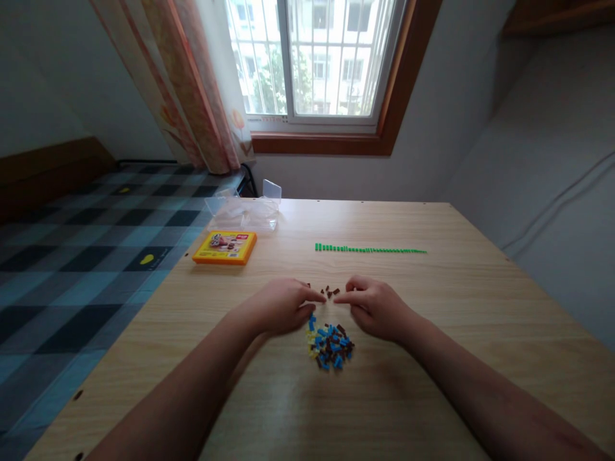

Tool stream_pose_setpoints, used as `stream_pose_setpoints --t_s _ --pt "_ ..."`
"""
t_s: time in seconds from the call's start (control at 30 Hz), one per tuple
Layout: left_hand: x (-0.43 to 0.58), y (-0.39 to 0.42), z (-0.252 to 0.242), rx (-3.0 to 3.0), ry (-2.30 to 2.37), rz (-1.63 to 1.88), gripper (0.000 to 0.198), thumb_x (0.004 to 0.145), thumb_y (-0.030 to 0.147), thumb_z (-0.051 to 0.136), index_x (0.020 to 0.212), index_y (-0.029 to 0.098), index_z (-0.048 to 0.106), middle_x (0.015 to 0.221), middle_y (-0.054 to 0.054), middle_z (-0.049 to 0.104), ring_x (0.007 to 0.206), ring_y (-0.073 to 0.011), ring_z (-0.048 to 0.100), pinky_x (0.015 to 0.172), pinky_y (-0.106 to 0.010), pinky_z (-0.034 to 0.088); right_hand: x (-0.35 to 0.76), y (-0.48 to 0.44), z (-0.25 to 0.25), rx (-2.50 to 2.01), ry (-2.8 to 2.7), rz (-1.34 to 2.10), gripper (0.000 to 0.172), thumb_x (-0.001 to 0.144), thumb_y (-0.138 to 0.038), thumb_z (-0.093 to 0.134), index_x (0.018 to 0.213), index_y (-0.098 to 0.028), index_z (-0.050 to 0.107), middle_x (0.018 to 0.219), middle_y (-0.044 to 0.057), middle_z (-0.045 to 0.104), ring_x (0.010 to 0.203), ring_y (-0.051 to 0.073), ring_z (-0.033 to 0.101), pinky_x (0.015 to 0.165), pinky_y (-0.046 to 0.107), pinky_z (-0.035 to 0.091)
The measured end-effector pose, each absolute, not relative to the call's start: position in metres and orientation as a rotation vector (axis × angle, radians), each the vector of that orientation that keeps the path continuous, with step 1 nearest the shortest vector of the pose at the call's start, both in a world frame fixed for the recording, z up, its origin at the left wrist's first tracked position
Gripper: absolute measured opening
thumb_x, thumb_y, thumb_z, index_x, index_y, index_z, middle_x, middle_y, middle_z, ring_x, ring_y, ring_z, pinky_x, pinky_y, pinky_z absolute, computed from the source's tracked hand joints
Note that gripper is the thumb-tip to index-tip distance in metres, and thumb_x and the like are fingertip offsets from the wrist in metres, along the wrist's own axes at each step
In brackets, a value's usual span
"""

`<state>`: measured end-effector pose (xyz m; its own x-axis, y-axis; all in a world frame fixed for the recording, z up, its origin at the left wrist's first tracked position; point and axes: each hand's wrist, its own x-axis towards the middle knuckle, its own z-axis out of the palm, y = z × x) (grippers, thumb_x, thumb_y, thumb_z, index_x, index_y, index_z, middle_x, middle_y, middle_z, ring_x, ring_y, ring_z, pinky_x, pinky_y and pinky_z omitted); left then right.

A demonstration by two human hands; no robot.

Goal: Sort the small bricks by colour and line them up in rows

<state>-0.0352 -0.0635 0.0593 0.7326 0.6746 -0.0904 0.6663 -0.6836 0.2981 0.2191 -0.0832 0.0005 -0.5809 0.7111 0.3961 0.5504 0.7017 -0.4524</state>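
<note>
Both my hands rest on a wooden table [432, 358], fingertips nearly meeting over a few small brown bricks [329, 292]. My left hand [283, 306] has its fingers curled with the forefinger stretched toward those bricks. My right hand [372, 306] mirrors it, forefinger pointing left at them. I cannot make out whether either pinches a brick. Just below the hands lies a small pile of blue, yellow and brown bricks [330, 344]. Farther back a long straight row of green bricks [369, 249] runs across the table.
A yellow and orange box [225, 247] lies at the table's left, with a clear plastic container [243, 211] behind it. A bed with a blue checked cover [81, 256] adjoins the left edge. A window and curtain stand behind.
</note>
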Motion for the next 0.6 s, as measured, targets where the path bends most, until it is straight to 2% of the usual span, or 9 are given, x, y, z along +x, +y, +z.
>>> stream_pose_setpoints --t_s 0.1,0.3,0.43,0.6 --pt "-0.034 -0.065 0.064 2.582 0.972 0.051 0.038 0.083 0.014 0.054 0.106 0.030 0.079 0.094 -0.003 0.076 0.078 -0.0175 0.068 0.076 -0.029 0.049 0.225 -0.088 0.005 -0.890 -2.373 0.471 0.040 0.076 -0.004 0.053 0.096 -0.026 0.079 0.092 0.004 0.062 0.078 0.014 0.058 0.072 0.027 0.045" --pt "-0.031 -0.069 0.064 2.566 0.818 0.063 0.042 0.074 0.009 0.055 0.099 0.029 0.081 0.081 -0.001 0.074 0.073 -0.0150 0.065 0.070 -0.025 0.048 0.224 -0.094 0.013 -0.796 -2.459 0.574 0.044 0.071 -0.004 0.053 0.095 -0.029 0.080 0.087 0.002 0.061 0.070 0.012 0.055 0.066 0.026 0.041" --pt "-0.029 -0.070 0.064 2.589 0.810 0.047 0.041 0.073 0.009 0.056 0.098 0.029 0.082 0.077 -0.001 0.073 0.068 -0.0152 0.062 0.070 -0.026 0.048 0.224 -0.094 0.012 -0.812 -2.488 0.512 0.041 0.072 -0.006 0.055 0.095 -0.029 0.080 0.086 0.001 0.062 0.070 0.013 0.055 0.066 0.026 0.041" --pt "-0.028 -0.071 0.065 2.616 0.845 0.023 0.041 0.074 0.010 0.056 0.099 0.030 0.081 0.078 -0.002 0.072 0.070 -0.0168 0.063 0.070 -0.028 0.049 0.225 -0.090 0.009 -0.946 -2.467 0.333 0.034 0.081 -0.008 0.054 0.095 -0.026 0.079 0.088 0.003 0.064 0.075 0.014 0.057 0.069 0.027 0.042"
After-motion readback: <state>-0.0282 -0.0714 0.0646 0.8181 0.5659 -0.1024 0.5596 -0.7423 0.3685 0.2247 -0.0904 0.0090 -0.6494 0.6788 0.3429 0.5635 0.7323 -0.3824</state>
